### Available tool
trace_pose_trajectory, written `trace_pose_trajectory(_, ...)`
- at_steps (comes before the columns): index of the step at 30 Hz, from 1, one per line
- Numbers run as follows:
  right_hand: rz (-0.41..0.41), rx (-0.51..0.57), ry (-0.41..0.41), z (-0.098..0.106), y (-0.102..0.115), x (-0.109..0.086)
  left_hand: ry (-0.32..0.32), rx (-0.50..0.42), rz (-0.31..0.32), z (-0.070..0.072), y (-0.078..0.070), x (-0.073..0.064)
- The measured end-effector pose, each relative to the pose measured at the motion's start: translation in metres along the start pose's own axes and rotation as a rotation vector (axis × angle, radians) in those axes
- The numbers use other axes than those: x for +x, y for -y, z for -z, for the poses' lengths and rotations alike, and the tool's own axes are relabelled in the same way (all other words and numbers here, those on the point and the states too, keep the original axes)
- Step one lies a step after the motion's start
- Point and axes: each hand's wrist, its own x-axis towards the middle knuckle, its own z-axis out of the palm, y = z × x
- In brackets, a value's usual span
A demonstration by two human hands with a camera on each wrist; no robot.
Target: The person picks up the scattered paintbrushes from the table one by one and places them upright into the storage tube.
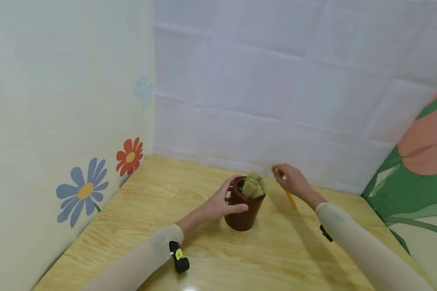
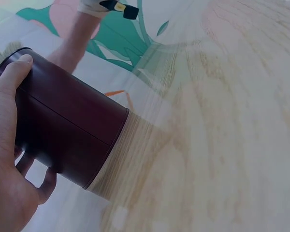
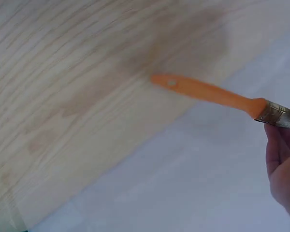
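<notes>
A dark brown cylindrical holder (image 1: 243, 210) stands on the table, a seam running down its side in the left wrist view. My left hand (image 1: 218, 204) grips it from the left, thumb across the front and fingers curled round the far side. Tan, bristle-like tufts (image 1: 253, 185) stick out of its top; what is below them is hidden. To the right of the holder, my right hand (image 1: 293, 180) pinches a paintbrush (image 3: 208, 92) near its metal ferrule (image 3: 275, 114). The brush's orange handle (image 1: 289, 198) points down toward the table.
The wooden table (image 1: 167, 190) meets a creased white sheet (image 1: 240, 81) at the back. Flower-printed panels stand at left, with a blue flower (image 1: 84, 190), and at right, with green leaves (image 1: 411, 190). Each sleeve carries a black wrist device (image 1: 179, 258).
</notes>
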Motion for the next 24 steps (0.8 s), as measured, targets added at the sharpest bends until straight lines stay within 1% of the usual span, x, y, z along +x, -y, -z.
trace_pose_trajectory(7,-0.07,0.138,-0.17,0.036,0.025,0.01,0.013,-0.014,0.004,0.0,-0.003,0.0)
trace_pose_trajectory(10,-0.105,0.216,-0.254,0.052,0.04,0.018,0.017,-0.017,0.014,0.002,-0.009,-0.003)
trace_pose_trajectory(14,-0.148,0.356,-0.351,0.073,0.062,0.031,0.012,-0.018,0.015,0.005,-0.021,-0.008)
trace_pose_trajectory(17,-0.159,0.459,-0.384,0.089,0.08,0.039,-0.002,-0.028,0.011,0.004,-0.023,-0.012)
trace_pose_trajectory(19,-0.145,0.532,-0.391,0.098,0.091,0.045,-0.016,-0.033,0.012,0.004,-0.022,-0.012)
trace_pose_trajectory(21,-0.132,0.606,-0.401,0.103,0.101,0.051,-0.026,-0.038,0.012,0.005,-0.02,-0.012)
trace_pose_trajectory(24,-0.107,0.698,-0.441,0.105,0.113,0.059,-0.02,-0.037,0.013,0.008,-0.021,-0.011)
